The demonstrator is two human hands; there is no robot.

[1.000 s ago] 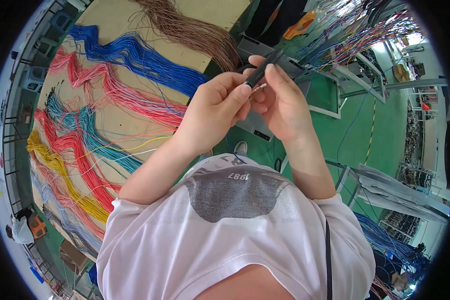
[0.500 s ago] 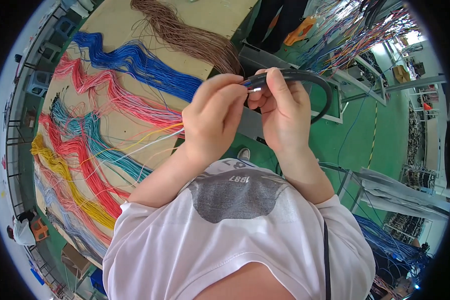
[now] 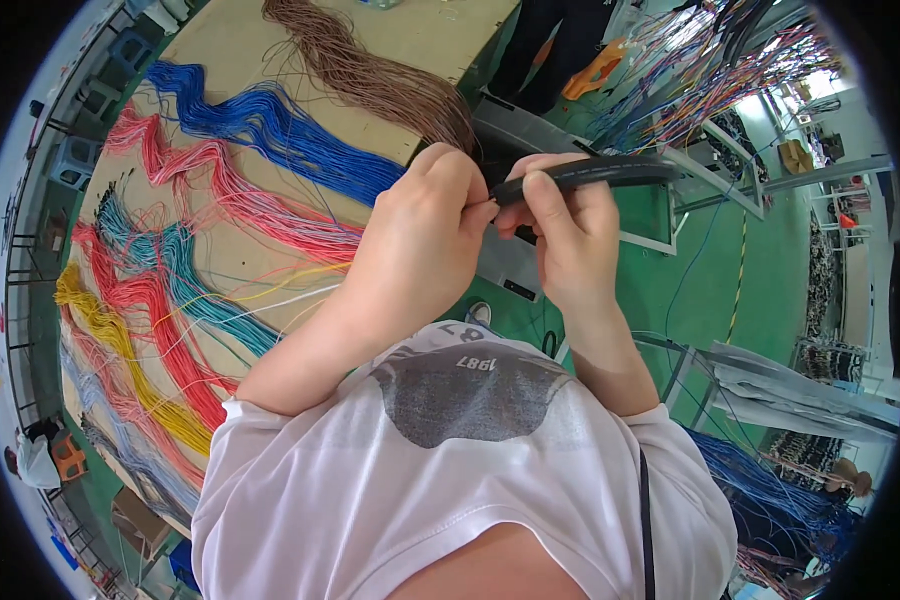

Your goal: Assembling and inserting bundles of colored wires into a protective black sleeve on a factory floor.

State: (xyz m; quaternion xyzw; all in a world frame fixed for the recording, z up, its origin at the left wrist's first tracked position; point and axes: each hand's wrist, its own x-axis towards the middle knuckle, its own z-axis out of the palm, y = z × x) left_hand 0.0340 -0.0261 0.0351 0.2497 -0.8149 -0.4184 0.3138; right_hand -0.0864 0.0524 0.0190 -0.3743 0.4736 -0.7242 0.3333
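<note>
My right hand (image 3: pixel 573 225) grips a thick black tube (image 3: pixel 610 172) near its end, thumb on the near side and fingers behind. The tube reaches out to the right past that hand. Close by on the left, my left hand (image 3: pixel 420 235) is closed, its fingertips pinching right at the tube's end. Several thin wires (image 3: pixel 305 292), yellow, white and peach, run from the table and pass behind my left forearm toward that hand. My left fingers hide most of what they pinch.
On the wooden table (image 3: pixel 232 30) at left lie long wire bundles: brown (image 3: pixel 370 75), blue (image 3: pixel 280 125), pink-red (image 3: pixel 235 185), teal (image 3: pixel 185 265) and yellow (image 3: pixel 130 355). A metal frame (image 3: pixel 660 240) stands at right beneath hanging coloured wires (image 3: pixel 710 75). A person's dark-trousered legs (image 3: pixel 540 50) are beyond.
The black tube, which curved downward beyond my right hand, now reaches out nearly straight to the right. My left fingers cover the shiny bit that showed at its end.
</note>
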